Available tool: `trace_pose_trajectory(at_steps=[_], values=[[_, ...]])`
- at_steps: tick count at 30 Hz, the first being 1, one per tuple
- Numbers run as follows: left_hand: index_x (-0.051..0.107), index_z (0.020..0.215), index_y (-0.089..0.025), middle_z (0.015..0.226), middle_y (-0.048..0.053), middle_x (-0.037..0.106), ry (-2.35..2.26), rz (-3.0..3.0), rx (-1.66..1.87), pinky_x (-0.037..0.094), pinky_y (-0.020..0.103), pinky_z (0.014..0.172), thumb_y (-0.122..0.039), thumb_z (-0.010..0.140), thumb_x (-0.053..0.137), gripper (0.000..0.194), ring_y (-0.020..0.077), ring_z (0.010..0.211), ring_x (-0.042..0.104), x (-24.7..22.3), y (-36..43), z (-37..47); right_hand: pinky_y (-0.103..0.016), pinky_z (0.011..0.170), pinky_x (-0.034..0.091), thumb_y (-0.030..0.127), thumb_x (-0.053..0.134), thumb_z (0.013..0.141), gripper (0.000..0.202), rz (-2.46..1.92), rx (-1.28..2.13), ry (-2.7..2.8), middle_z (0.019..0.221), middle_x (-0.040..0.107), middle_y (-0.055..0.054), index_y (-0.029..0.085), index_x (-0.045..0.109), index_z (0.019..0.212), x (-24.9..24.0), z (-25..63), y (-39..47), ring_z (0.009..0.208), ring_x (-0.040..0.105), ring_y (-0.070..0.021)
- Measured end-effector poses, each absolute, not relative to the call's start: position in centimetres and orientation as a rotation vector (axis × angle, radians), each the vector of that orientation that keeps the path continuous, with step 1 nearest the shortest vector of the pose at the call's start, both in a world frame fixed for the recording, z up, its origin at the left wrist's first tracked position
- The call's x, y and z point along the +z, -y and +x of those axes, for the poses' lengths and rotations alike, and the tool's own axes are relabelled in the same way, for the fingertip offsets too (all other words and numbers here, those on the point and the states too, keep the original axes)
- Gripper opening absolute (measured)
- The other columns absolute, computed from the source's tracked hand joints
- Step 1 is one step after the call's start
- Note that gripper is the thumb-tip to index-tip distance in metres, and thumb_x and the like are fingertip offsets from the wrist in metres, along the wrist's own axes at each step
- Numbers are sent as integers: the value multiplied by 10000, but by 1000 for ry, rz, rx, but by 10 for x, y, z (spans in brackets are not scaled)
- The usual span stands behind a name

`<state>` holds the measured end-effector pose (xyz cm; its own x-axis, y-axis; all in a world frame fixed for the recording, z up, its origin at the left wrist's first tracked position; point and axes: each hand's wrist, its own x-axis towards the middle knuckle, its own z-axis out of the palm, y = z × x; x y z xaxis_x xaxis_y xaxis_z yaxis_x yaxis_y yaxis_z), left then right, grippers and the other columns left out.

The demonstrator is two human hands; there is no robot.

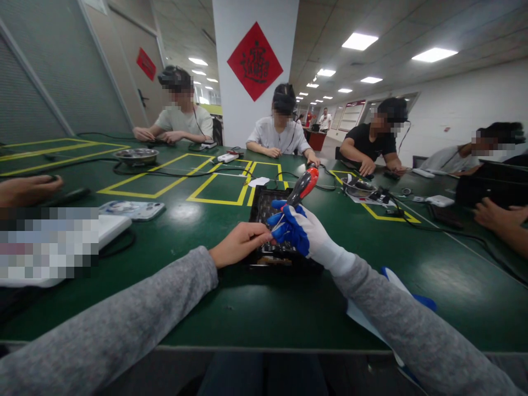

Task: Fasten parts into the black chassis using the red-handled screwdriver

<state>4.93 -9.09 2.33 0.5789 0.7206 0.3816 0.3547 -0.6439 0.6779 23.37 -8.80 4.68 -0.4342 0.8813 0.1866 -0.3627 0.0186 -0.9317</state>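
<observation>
My right hand (303, 228) wears a white and blue glove and is wrapped round a screwdriver with a red and black handle (304, 186). Its shaft points down and left, toward my bare left hand (243, 242). The left fingers are pinched together near the shaft's end; what they hold, if anything, is too small to make out. Both hands are over a black open case (260, 206) on the green table, and they hide part of its inside.
A blue and white glove (424, 301) lies right of my right forearm. At left are a phone (132, 209) and a white device (113, 228). Metal bowls (136, 157) (359, 186), cables and yellow tape are farther off. Several people sit around, with other hands at both sides.
</observation>
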Motion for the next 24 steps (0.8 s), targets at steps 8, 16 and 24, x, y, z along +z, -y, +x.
trace_pose_trajectory(at_steps=[8, 16, 24], values=[[656, 792, -129, 718, 10, 601, -873, 2277, 872, 401, 218, 647, -387, 888, 407, 372, 110, 667, 518, 25, 91, 49, -254, 511, 535, 404, 536, 832, 374, -591, 1621, 1270, 808, 673, -52, 163, 523, 1117, 48, 233, 89, 572, 631, -122], [629, 795, -116, 591, -37, 461, -929, 2232, 914, 330, 194, 530, -406, 806, 546, 302, 79, 555, 409, 20, 91, 50, -224, 499, 521, 369, 580, 809, 380, -572, 1585, 1312, 805, 672, -38, 186, 515, 1136, 44, 232, 88, 556, 621, -104], [646, 800, -126, 715, 11, 593, -874, 2290, 974, 395, 215, 635, -350, 878, 439, 315, 107, 666, 507, 23, 90, 48, -240, 492, 526, 404, 531, 832, 391, -565, 1630, 1275, 815, 672, -48, 169, 523, 1144, 47, 233, 88, 558, 631, -117]])
